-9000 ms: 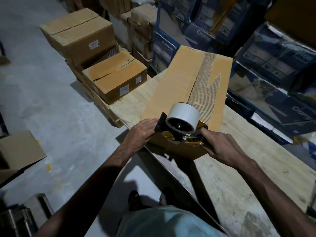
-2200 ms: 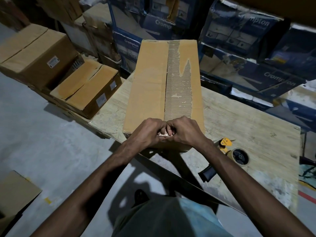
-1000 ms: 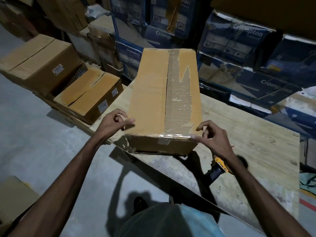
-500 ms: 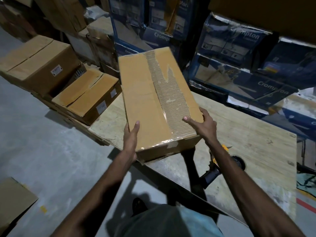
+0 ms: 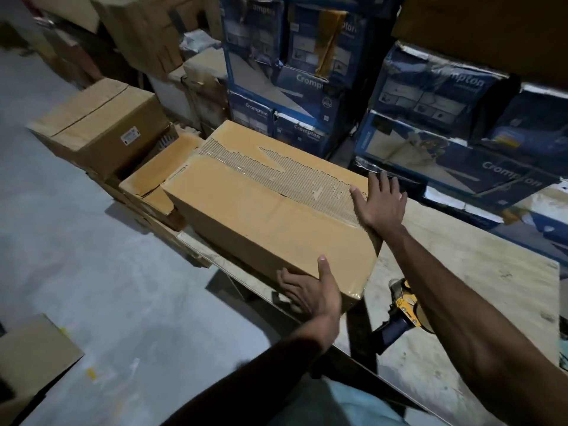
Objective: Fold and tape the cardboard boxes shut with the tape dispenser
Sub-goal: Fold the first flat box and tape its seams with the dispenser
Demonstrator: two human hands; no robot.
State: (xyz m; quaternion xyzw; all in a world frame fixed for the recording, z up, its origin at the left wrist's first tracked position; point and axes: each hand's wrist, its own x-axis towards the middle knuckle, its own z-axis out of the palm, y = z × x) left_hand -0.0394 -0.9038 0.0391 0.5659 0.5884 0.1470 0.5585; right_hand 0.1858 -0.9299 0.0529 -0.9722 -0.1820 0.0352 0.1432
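Note:
A long brown cardboard box lies across the left end of the wooden table, its top skin torn along the taped seam so the corrugation shows. My left hand presses flat against the box's near side at its lower right corner, thumb up on the cardboard. My right hand lies spread on the box's top right end, fingers straight. The yellow and black tape dispenser lies on the table under my right forearm, partly hidden by it.
Closed brown cartons are stacked on the floor left of the table, one touching the box's far end. Blue printed cartons are piled behind the table. An open carton stands on the concrete floor at lower left.
The box has swung from pointing away from me to lying crosswise over the table's left end. My left hand went to its near side, my right hand onto its top end.

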